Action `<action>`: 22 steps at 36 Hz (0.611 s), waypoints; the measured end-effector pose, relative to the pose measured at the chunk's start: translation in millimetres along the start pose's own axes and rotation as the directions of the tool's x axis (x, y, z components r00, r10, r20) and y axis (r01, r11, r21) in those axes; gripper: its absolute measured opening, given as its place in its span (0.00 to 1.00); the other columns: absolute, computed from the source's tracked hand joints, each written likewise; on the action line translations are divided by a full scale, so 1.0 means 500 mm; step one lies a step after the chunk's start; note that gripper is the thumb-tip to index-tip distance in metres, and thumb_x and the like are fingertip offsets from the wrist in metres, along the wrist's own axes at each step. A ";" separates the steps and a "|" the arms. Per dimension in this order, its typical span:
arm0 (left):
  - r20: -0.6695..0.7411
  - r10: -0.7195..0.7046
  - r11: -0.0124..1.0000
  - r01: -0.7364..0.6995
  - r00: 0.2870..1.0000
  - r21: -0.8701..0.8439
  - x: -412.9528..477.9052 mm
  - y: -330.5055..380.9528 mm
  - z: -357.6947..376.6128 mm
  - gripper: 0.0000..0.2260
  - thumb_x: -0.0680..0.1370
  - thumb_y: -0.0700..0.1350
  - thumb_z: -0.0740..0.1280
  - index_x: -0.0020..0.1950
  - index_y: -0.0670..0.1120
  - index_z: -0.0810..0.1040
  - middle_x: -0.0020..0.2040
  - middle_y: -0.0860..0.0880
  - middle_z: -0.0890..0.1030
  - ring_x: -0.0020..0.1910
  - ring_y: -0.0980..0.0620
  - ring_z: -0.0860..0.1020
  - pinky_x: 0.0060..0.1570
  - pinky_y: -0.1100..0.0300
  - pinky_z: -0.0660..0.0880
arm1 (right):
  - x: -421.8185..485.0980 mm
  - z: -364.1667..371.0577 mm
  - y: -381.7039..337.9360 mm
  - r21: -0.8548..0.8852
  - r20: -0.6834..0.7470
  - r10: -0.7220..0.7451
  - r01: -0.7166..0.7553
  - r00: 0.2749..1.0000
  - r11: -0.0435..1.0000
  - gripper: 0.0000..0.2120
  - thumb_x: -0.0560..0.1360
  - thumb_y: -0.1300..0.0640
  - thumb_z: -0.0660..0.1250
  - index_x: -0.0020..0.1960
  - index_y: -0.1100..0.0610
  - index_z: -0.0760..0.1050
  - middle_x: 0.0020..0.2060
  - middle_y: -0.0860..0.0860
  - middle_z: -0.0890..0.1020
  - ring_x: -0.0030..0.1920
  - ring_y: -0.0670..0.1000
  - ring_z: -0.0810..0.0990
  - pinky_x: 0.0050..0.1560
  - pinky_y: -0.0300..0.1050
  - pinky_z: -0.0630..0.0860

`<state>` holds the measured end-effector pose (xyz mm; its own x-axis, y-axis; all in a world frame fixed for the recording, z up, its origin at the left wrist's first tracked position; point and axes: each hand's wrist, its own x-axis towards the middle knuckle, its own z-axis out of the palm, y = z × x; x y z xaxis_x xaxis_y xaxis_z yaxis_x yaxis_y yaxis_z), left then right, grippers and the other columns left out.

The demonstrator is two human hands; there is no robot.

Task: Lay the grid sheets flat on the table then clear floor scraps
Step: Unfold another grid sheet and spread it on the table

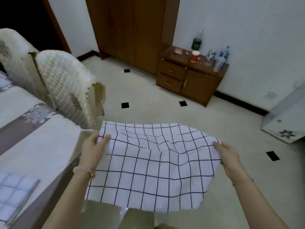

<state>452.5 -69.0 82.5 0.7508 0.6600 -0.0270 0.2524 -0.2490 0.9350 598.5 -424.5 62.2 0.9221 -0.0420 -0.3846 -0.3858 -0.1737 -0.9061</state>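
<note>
- Left grip [92,151]: bare hand, clamped on the left edge of the grid sheet [148,171], thumb on top and fingers curled beneath. Pale bead bracelet [82,169] on the wrist.
- Right grip [229,154]: bare hand, clamped on the sheet's right edge, thumb on top and fingers under the cloth.
- Grid sheet: white with dark lines, held in the air between the two grips, above the floor [148,100] and just right of the surface [33,138]. Creased and sagging in the middle; the near edge hangs loose.
- Surface: at left, covered with a pale cloth that has a grey floral band.
- Second grid piece [14,192]: lies on the surface at its near left corner; blurred.
- Two chairs [66,83]: white quilted covers, standing against the far side of the surface.
- Floor: pale tiles with small black inset squares.
- Low cabinet [189,80]: brown wood, against the right wall. It carries a red cup [195,56], a dark bottle [197,41], a blue-labelled bottle [224,52] and a clear tumbler [218,63].
- Wardrobe [132,30]: brown wood, at the far wall.
- White box [283,123]: flower mark, on the floor at the right edge.
</note>
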 end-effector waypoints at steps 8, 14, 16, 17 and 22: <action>-0.067 -0.012 0.995 0.005 0.998 -0.096 0.211 0.054 0.098 0.13 0.77 0.41 0.66 0.33 0.47 0.69 0.23 0.57 0.71 0.28 0.62 0.69 0.28 0.75 0.64 | 0.208 0.032 -0.124 0.048 -0.038 -0.050 0.052 0.998 0.998 0.06 0.78 0.60 0.62 0.45 0.58 0.78 0.41 0.54 0.81 0.39 0.51 0.79 0.30 0.31 0.77; -0.090 -0.105 0.981 0.089 0.990 -0.173 0.398 0.050 0.154 0.20 0.76 0.41 0.67 0.26 0.49 0.64 0.25 0.56 0.64 0.30 0.54 0.61 0.32 0.61 0.59 | 0.378 0.116 -0.212 0.027 -0.036 -0.012 0.013 0.999 1.000 0.08 0.78 0.60 0.63 0.41 0.57 0.77 0.37 0.53 0.81 0.36 0.50 0.79 0.27 0.32 0.75; -0.085 -0.122 0.978 0.105 0.989 -0.182 0.460 0.061 0.165 0.21 0.75 0.41 0.67 0.27 0.50 0.62 0.27 0.53 0.62 0.31 0.53 0.58 0.33 0.59 0.57 | 0.433 0.151 -0.252 0.009 -0.023 -0.005 0.005 1.000 1.000 0.08 0.78 0.60 0.63 0.41 0.57 0.76 0.38 0.54 0.81 0.32 0.48 0.80 0.25 0.32 0.75; -0.092 -0.122 0.977 0.104 0.988 -0.184 0.491 0.067 0.170 0.21 0.75 0.42 0.67 0.27 0.50 0.62 0.29 0.51 0.60 0.31 0.52 0.58 0.34 0.59 0.57 | 0.459 0.170 -0.273 0.004 -0.010 -0.004 0.004 1.000 1.000 0.07 0.78 0.60 0.63 0.42 0.57 0.77 0.38 0.54 0.81 0.31 0.46 0.82 0.26 0.32 0.75; -0.172 -0.105 0.985 0.078 0.980 -0.157 0.631 0.109 0.169 0.07 0.76 0.43 0.66 0.38 0.48 0.75 0.32 0.53 0.71 0.34 0.56 0.69 0.37 0.63 0.66 | 0.572 0.275 -0.383 -0.009 0.027 -0.040 0.041 0.999 0.999 0.08 0.77 0.59 0.64 0.51 0.61 0.78 0.43 0.57 0.83 0.41 0.53 0.80 0.50 0.52 0.78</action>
<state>754.9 65.6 95.0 0.6041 0.7943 -0.0640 0.2114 -0.0823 0.9739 932.3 -267.9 101.6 0.9359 -0.0082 -0.3523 -0.3477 -0.1841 -0.9194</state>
